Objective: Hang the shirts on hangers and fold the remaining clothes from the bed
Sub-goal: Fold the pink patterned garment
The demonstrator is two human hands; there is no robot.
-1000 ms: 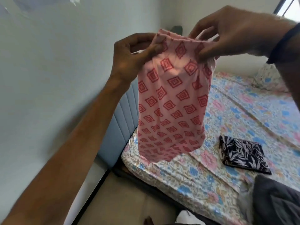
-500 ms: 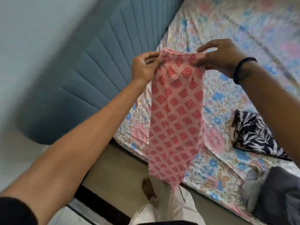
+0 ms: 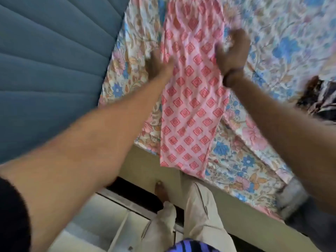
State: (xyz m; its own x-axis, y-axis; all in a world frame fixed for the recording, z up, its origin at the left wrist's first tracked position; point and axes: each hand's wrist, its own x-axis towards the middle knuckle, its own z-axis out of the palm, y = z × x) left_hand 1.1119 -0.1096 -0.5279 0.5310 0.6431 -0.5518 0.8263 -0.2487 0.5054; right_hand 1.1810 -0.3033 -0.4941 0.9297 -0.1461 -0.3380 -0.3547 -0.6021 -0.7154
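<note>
Pink garment (image 3: 190,99) lengthwise across bed (image 3: 263,42), lower end overhanging edge

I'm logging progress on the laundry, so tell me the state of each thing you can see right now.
pink diamond-print garment: spread lengthwise on the bed, lower end hanging over the edge
left hand: on the garment's left edge, blurred
right hand: on its right edge, blurred
black floral garment: lying on the floral bedsheet

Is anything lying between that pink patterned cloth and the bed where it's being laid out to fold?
Nothing visible does. The pink garment lies straight on the floral bedsheet, its lower end hanging over the bed edge. The left hand and right hand are at its two sides. The dark leaf-print cloth sits well off to the right.
</note>
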